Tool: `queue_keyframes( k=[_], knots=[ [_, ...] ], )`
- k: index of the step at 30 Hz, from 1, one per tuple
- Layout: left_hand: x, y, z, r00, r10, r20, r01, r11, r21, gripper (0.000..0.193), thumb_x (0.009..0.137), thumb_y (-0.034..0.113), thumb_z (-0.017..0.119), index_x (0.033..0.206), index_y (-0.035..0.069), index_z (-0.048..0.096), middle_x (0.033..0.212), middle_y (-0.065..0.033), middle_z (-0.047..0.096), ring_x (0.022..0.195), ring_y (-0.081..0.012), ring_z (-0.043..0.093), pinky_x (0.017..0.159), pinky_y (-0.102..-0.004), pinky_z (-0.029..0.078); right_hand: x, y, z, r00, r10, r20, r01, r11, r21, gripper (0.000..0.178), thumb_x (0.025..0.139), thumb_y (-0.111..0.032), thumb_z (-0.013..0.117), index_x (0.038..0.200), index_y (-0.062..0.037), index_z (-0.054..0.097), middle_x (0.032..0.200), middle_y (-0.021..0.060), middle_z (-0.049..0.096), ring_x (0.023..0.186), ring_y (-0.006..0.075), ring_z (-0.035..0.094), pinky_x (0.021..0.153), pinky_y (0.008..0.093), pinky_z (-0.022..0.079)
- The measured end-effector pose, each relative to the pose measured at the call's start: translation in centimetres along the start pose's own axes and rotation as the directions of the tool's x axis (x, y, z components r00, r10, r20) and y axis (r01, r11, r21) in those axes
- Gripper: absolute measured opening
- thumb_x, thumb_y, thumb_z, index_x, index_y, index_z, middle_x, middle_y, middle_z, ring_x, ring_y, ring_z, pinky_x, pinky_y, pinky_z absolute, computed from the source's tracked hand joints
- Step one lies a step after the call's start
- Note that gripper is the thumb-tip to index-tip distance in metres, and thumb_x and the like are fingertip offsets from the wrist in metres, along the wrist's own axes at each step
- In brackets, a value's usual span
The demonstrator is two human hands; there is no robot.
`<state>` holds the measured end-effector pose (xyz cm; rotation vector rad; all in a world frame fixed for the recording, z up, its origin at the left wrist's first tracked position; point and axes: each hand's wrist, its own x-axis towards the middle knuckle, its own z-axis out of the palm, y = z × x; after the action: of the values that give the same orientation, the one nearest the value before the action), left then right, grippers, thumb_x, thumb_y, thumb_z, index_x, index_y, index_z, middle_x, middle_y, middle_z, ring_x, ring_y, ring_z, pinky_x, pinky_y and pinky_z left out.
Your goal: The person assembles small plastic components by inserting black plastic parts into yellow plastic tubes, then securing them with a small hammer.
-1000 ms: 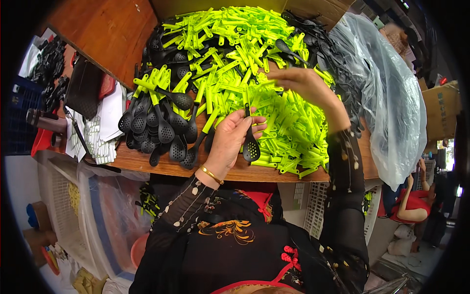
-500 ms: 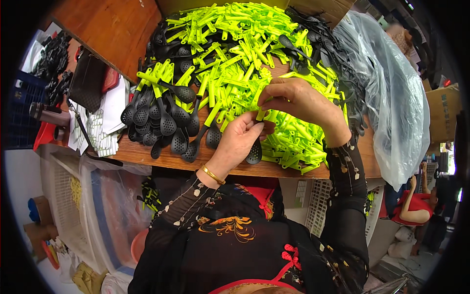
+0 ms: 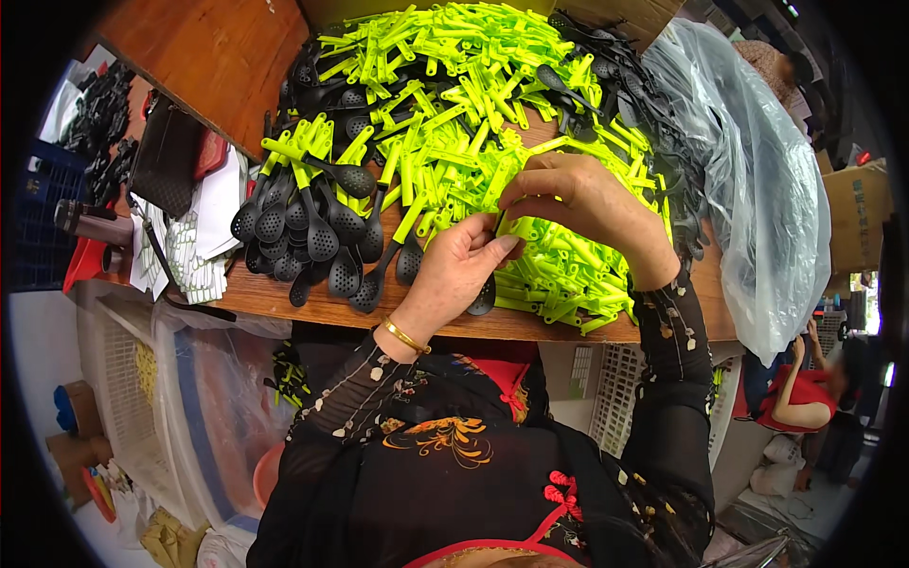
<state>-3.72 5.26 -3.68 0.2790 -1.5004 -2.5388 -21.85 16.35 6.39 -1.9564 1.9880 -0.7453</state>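
In my left hand [image 3: 456,270], pinched between thumb and fingers, is a black slotted spoon [image 3: 484,298]; its perforated head hangs below the hand. A thin dark stem rises from my left fingertips toward my right hand [image 3: 578,194]. The right fingers are curled together just above that stem, and what they pinch is hidden. Around both hands spreads a heap of bright green plastic handles [image 3: 559,265]. To the left lies a pile of black slotted spoons [image 3: 322,241], several with green handles fitted.
Black spoon heads [image 3: 653,104] lie along the right under clear plastic sheeting [image 3: 757,189]. A wooden board [image 3: 218,66] stands at the back left. A dark pouch [image 3: 166,156] and papers [image 3: 220,204] lie at the left. White crates [image 3: 133,379] stand below the table; another person [image 3: 800,393] is far right.
The green handle piece seen between my hands has gone from sight there, and a dark stem shows instead. My left hand and the spoon head have shifted slightly left.
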Motion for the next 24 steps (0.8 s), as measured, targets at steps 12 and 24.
queue_keyframes(
  k=[12,24],
  knots=[
    [0.0,0.3,0.4,0.995,0.068,-0.074,-0.059,0.992,0.115,0.017,0.106,0.005,0.061,0.115,-0.010,0.063,0.099,-0.0081,0.075,0.091,-0.0114,0.073,0.081,-0.0251,0.058,0.0,-0.3,-0.8,1.000,-0.006,0.029,0.009,0.995,-0.098,0.011,0.086,-0.017,0.080,0.095,-0.0113,0.077,0.085,0.0063,0.072,0.082,0.0276,0.071,0.073,0.0387,0.055],
    [-0.8,1.6,0.7,0.983,0.145,-0.115,-0.109,0.955,0.277,0.021,0.107,0.011,0.062,0.115,-0.007,0.068,0.094,-0.0070,0.078,0.088,-0.0102,0.074,0.079,-0.0260,0.058,-0.2,-2.6,0.1,0.989,0.098,-0.113,-0.124,0.960,-0.251,0.058,0.086,-0.021,0.082,0.141,-0.0210,0.066,0.087,0.0091,0.071,0.080,0.0255,0.070,0.072,0.0373,0.054]
  ],
)
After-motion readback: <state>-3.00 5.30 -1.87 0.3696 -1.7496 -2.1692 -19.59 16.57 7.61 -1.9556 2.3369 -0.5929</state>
